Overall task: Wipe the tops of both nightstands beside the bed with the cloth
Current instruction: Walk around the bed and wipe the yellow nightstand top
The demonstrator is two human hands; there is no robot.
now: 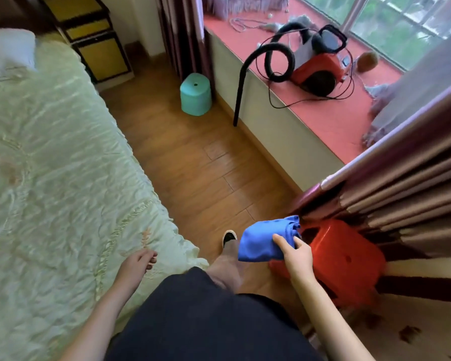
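The bed (50, 152) fills everything to the left of your left hand (138, 264). That hand hangs at the quilt's edge with its fingers loosely curled and holds nothing. A strip of wooden floor (193, 157) runs ahead of both hands, between the bed and the red window ledge (323, 118). A vacuum cleaner (315, 69) sits on the ledge, far forward of your right hand (296, 256).

The one nightstand (94, 48) in view stands at the head of the bed, well ahead and to the left of both hands. A red stool (349, 259) sits just right of your right hand, and a teal stool (195, 96) stands far ahead by the ledge.

The blue cloth (263, 241) is bunched in your right hand, with thumb and fingers closed around it, carried in the air.

This looks like the approach step: nothing here is being wiped. Next, walk up the floor strip, keep left of the teal stool, and stop at the nightstand. Then open the cloth out flat before pressing it onto the top.
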